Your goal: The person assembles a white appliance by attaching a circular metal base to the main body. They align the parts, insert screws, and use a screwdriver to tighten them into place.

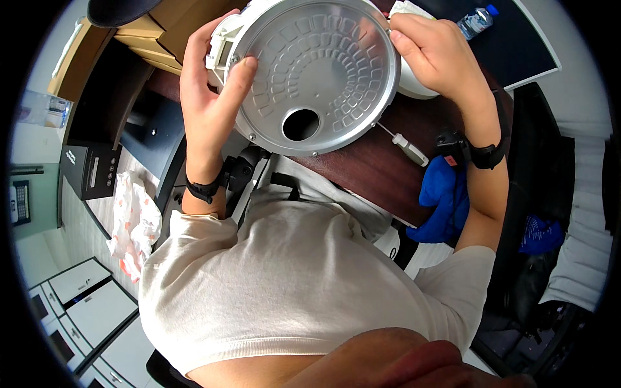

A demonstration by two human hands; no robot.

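Part of the wearer's face [388, 355] crosses the bottom in this head view, closest to the lens, and right beyond it spreads a cream short-sleeved shirt [291, 271]. Up top, there's the main piece: a round metal-faced unit [317, 71], silver, embossed, with one round hole low on its face, held up at the edge of the dark reddish-brown table [343, 171]. Left hand [213, 97] has it, thumb pressed on the face, fingers spread wide around the white housing [223, 48]. Over to the right hand [436, 55], curled nearly closed at the upper right rim; whether it's pinching the rim or something hidden, I can't tell. Just below, a pale-handled screwdriver [410, 150] lies on the table, shaft pointing at the rim. Blue cloth [443, 197] bunches by the right forearm, and a blue-capped water bottle [477, 22] sits beyond that hand.
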